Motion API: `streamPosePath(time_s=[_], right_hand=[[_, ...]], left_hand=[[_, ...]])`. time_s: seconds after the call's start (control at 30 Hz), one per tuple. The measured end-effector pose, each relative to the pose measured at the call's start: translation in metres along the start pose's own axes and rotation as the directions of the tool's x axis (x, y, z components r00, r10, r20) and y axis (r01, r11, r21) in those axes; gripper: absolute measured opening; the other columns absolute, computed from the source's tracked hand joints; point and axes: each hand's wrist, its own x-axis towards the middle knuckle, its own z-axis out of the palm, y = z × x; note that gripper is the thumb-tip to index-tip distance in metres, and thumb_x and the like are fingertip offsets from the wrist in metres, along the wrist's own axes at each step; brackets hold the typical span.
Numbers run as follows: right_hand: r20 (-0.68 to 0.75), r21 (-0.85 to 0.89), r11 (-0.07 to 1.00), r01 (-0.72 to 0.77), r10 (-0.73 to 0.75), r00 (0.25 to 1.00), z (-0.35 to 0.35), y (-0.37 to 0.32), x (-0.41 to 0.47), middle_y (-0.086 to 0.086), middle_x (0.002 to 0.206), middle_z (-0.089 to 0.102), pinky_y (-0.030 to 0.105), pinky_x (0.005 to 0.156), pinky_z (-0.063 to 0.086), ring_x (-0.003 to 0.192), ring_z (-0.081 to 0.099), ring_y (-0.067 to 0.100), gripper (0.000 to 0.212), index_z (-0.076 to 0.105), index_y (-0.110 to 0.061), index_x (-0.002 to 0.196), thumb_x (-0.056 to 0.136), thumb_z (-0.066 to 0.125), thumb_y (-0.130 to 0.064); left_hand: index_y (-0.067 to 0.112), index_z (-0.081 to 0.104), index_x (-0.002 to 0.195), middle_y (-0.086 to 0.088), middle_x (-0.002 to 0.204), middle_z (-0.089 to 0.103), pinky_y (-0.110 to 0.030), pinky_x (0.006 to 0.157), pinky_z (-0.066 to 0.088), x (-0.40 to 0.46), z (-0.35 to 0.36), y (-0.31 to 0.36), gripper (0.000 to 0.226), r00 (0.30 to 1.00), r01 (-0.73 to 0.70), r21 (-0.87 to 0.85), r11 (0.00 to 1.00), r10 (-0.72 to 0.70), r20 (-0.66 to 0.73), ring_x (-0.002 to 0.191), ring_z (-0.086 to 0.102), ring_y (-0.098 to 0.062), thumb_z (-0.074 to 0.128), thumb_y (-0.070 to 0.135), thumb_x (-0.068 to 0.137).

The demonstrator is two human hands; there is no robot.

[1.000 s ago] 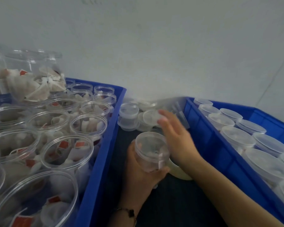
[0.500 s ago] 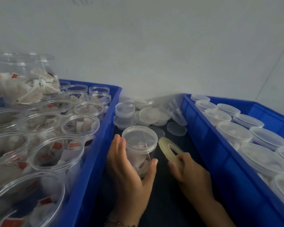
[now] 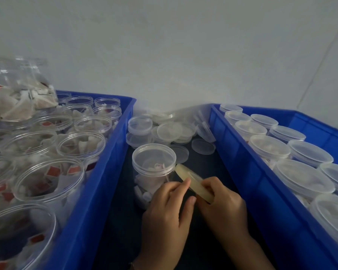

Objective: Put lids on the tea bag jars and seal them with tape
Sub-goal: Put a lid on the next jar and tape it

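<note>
A lidded jar (image 3: 153, 168) of tea bags stands upright on the dark bench (image 3: 117, 221), in the gap between two blue crates, and everything else can be placed from it. Its clear lid (image 3: 154, 155) is already on.

Just to the jar's right, touching or nearly touching its shoulder, a roll of pale yellowish tape (image 3: 193, 182) is held on edge. The right hand (image 3: 220, 207) has the roll: its grip is closed round the near part of the ring, fingers curled over the rim. The left hand (image 3: 168, 213) sits in front of the jar, low against its near side, with a fingertip and thumb drawn together at the roll's edge as if pinching it; whether a loose end of tape is between them is too small to tell. A thin bracelet (image 3: 132, 266) shows at the left wrist.

Behind the jar, towards the wall (image 3: 174, 55), loose clear lids (image 3: 170, 131) lie in a heap, some stacked, a few flat on the bench.

Left of the jar is a blue crate (image 3: 98, 191) packed with open jars (image 3: 80, 145) of tea bags, none with a lid, red tags showing through several. At that crate's far left a big clear container (image 3: 20, 90) of loose tea bags stands taller than the rest.

Right of the jar is the second blue crate (image 3: 242, 172), holding rows of jars (image 3: 269, 149) with their lids on.
</note>
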Motion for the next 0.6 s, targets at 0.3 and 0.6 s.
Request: streamPosePath(time_s=[0.3,0.6], right_hand=[[0.044,0.001,0.999,-0.053,0.053,0.998,0.0008,0.0013,-0.0010,-0.009,0.067,0.059,0.023,0.052,0.049,0.057,0.056,0.005,0.012,0.065,-0.019,0.086,0.077,0.074,-0.017],[0.073,-0.001,0.999,-0.051,0.051,0.996,-0.0001,-0.0010,-0.0009,-0.013,0.068,0.057,0.022,0.053,0.048,0.057,0.056,0.003,0.014,0.066,-0.020,0.087,0.077,0.075,-0.014]], left_hand=[[0.021,0.067,0.100,0.027,0.086,0.054,-0.011,0.063,0.050,-0.0003,0.0005,0.0002,0.036,0.979,0.204,-0.126,0.971,-0.203,0.017,0.075,0.059,0.007,0.052,0.051,0.086],[0.047,0.058,0.090,0.037,0.097,0.059,-0.010,0.074,0.049,0.0033,-0.0009,0.0013,0.028,0.896,0.443,-0.323,0.836,-0.423,0.135,0.091,0.058,0.012,0.040,0.062,0.074]])
